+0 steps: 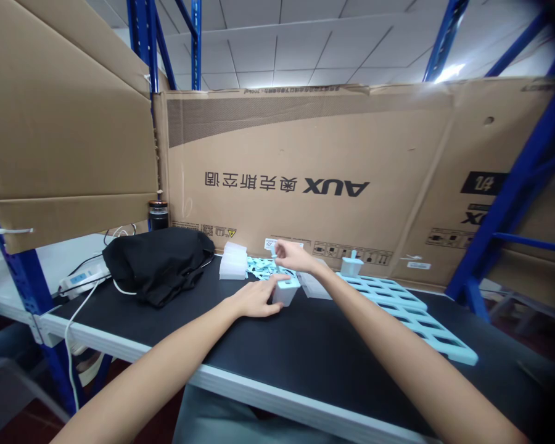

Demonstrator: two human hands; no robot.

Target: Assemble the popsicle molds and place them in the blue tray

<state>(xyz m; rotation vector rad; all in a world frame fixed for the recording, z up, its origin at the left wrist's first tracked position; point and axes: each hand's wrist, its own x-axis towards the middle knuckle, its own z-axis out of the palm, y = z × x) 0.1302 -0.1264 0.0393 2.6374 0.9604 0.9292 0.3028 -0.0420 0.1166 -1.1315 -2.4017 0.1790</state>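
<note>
Our left hand (pixel 259 299) holds a small white plastic box (pixel 287 291) on the black worktop (pixel 305 345). Just above the box, our right hand (pixel 292 256) pinches a tiny light-blue plastic piece (pixel 274 252).

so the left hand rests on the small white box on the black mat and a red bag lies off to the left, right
Not quite: in the head view the bag is black, not red. The rest holds: the left hand rests against the small white box on the black mat, with the bag off to the left.
</note>
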